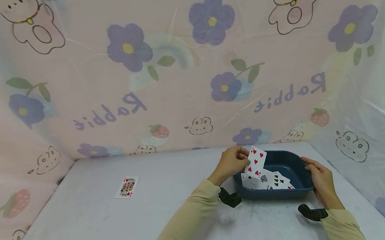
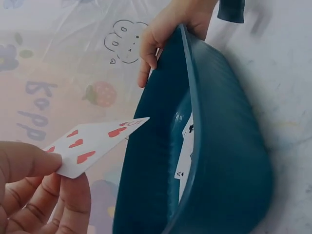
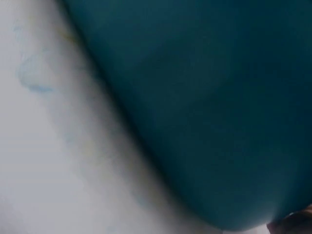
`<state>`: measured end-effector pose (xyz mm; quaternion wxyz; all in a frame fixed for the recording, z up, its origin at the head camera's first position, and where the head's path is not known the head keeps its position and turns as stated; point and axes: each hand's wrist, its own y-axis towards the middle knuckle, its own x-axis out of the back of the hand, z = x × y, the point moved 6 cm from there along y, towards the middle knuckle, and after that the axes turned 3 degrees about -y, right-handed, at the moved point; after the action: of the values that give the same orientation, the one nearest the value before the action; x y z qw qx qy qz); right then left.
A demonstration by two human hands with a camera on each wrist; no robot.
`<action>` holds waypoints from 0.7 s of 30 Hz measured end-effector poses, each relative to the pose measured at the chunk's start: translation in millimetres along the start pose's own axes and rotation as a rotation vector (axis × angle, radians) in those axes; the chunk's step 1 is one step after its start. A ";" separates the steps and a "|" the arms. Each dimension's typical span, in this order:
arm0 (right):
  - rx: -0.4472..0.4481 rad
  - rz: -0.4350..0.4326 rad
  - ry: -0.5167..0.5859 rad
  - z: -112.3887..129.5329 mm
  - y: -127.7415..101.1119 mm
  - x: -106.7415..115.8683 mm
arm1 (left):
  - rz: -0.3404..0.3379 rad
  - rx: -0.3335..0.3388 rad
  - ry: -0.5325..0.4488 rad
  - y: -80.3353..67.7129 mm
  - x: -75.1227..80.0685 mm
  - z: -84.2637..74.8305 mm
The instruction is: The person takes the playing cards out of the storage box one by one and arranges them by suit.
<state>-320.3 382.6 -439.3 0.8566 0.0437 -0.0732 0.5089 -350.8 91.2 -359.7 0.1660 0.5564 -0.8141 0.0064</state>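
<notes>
Between the hands, a dark blue plastic basin steadied by the right hand already holds several playing cards, while the left hand pinches a red hearts card over it and one face card lies well to the left on the grey table, seemingly left to collect.

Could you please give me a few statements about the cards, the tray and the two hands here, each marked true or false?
1. The left hand pinches a hearts card. True.
2. The right hand rests flat on the table, away from the tray. False: its grip is on the blue tray at the rim.
3. The tray holds no cards. False: several lie inside.
4. A face card lies alone on the table. True.
</notes>
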 end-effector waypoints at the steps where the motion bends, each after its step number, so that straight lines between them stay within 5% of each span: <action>1: 0.000 -0.004 -0.003 -0.6 -0.3 0.5 | 0.002 -0.001 -0.014 -1.4 1.3 -0.3; 21: 0.069 -0.036 -0.084 0.1 -1.1 0.8 | -0.081 -0.030 -0.171 -30.1 37.0 7.3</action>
<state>-319.0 382.8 -439.1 0.8598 0.0958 -0.0906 0.4933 -337.4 44.9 -361.6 0.1044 0.5849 -0.8021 -0.0602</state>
